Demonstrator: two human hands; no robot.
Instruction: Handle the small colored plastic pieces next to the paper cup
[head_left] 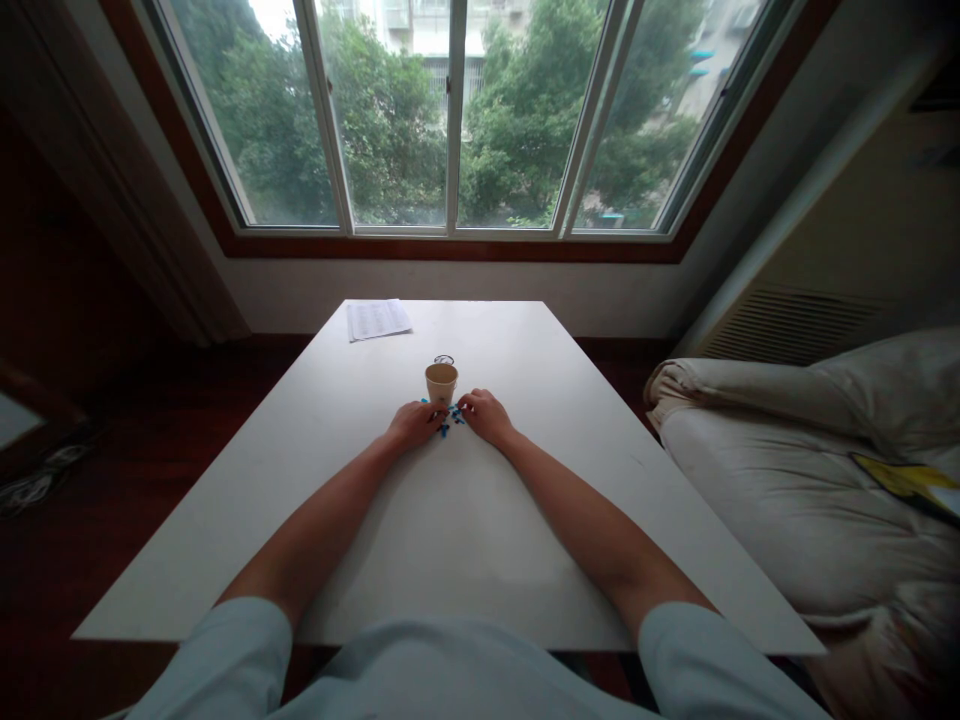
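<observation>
Over the white table, a tan paper cup (442, 383) stands upright with its mouth facing up. Just in front of it lie several small blue pieces (456, 413), too small to name. My left hand (418, 425) rests at the near left of the cup, its fingers drawn together by the pieces. On the other side, my right hand (487, 415) has its thumb and fingertips pinched beside the same pieces. Whatever either hand's fingertips hold is too small to make out.
Printed paper sheets (378, 319) lie at the table's (480, 550) far left corner. Behind the cup is a small ring-shaped item (444, 359). A padded light sofa (742, 500) stands along the right side, and a window is beyond the table.
</observation>
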